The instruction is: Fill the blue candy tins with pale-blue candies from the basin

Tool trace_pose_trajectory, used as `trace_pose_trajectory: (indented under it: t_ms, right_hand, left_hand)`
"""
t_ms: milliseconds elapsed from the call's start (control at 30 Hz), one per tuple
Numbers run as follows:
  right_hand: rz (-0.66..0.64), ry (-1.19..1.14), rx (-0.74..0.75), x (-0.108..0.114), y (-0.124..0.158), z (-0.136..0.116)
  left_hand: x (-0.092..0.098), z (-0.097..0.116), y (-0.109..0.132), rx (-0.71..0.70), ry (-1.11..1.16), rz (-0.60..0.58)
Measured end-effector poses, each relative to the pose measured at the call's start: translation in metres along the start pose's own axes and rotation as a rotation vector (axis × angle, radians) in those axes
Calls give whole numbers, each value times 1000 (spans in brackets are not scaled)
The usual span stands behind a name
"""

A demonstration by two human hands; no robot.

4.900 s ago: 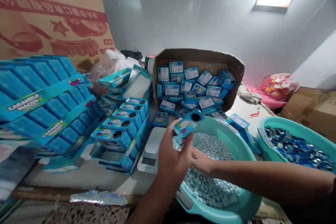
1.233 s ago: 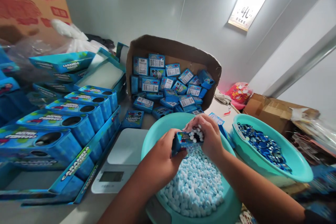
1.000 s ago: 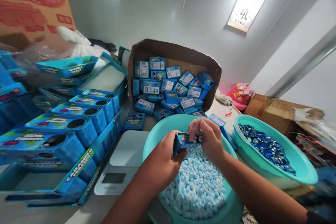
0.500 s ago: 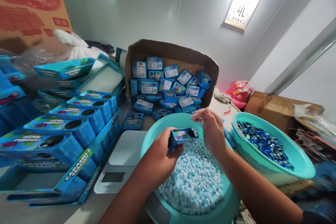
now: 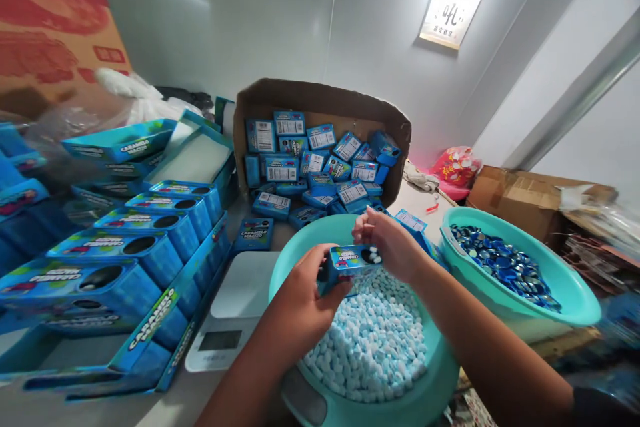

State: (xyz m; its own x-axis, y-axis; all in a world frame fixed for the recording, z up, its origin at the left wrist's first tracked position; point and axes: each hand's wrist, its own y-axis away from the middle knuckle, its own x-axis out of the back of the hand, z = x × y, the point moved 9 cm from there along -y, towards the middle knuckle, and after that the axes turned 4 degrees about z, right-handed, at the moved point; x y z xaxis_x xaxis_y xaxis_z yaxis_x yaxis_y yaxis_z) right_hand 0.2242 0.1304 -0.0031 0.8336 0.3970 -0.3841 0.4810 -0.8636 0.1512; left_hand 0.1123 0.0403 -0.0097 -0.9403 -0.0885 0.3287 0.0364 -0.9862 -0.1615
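Note:
My left hand [image 5: 306, 293] grips a small blue candy box [image 5: 350, 259] over a teal basin [image 5: 300, 248] heaped with pale blue and white candies [image 5: 373, 340]. The box has a round hole on top, filled with candies. My right hand [image 5: 389, 241] hovers at the box's hole end, fingers curled together in a pinch; whether it holds a candy is hidden.
A white scale [image 5: 231, 310] lies left of the basin. Blue display trays with open boxes [image 5: 145, 247] stand at left. A cardboard box of small blue boxes [image 5: 320, 160] sits behind. A second teal basin [image 5: 570, 293] with blue caps [image 5: 503, 265] is at right.
My right hand pressed candies into the box hole, lifted off it, and now hovers curled just above its end. The left hand keeps hold of the box.

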Motion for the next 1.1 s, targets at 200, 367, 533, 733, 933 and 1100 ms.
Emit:
trace_pose_trajectory:
  t_ms: [200, 367, 533, 733, 933, 1100]
  right_hand:
    - [77, -325, -4, 9, 0, -7]
    - [-23, -282, 39, -7, 7, -9]
    - [-45, -291, 107, -9, 8, -17]
    - [-60, -250, 142, -12, 12, -21]
    - [146, 453, 195, 15, -6, -15]
    - [195, 1412, 35, 34, -21, 25]
  left_hand:
    - [-7, 2, 0, -33, -133, -52]
    - [-8, 1, -1, -44, -164, -42]
    - [-10, -3, 0, -38, -190, -63]
    - [-9, -2, 0, -32, -167, -60]
    - [12, -11, -6, 83, -109, 191]
    - [38, -11, -2, 79, -126, 470]
